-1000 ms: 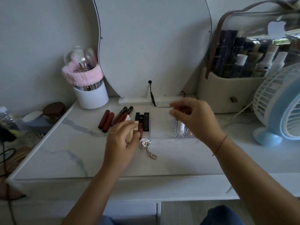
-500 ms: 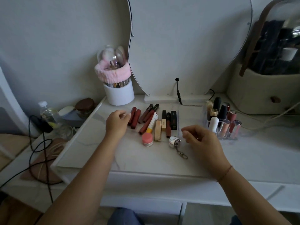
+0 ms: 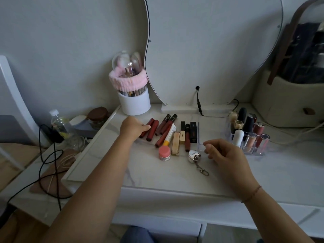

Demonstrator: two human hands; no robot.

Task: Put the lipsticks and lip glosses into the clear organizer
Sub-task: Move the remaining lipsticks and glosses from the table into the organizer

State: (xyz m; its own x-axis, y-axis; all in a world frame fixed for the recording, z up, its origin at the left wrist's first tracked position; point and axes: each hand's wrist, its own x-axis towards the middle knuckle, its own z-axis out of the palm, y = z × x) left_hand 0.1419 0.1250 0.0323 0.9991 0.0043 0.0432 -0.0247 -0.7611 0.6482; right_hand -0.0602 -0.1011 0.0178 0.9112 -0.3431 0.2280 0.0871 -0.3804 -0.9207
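Observation:
Several red, black and gold lipsticks and lip glosses [image 3: 175, 134] lie in a row on the white marble tabletop. My left hand [image 3: 133, 128] rests at the row's left end, its fingers curled over the lower end of the leftmost dark red tube [image 3: 148, 124], which still lies on the table. To the right stands the clear organizer [image 3: 252, 152], with several lipsticks and glosses upright in its slots. My right hand [image 3: 226, 155] hovers loosely curled between the row and the organizer and holds nothing.
A small pink jar [image 3: 164, 153] and a silver keychain [image 3: 194, 156] lie in front of the row. A white brush holder [image 3: 134, 102] and the mirror base [image 3: 180, 108] stand behind. A beige bag [image 3: 287, 102] sits back right; a bottle [image 3: 58, 122] and cables lie left.
The view has swung left. My left hand left the middle of the row and reached the leftmost red tubes. My right hand came away from the organizer and down toward the keychain.

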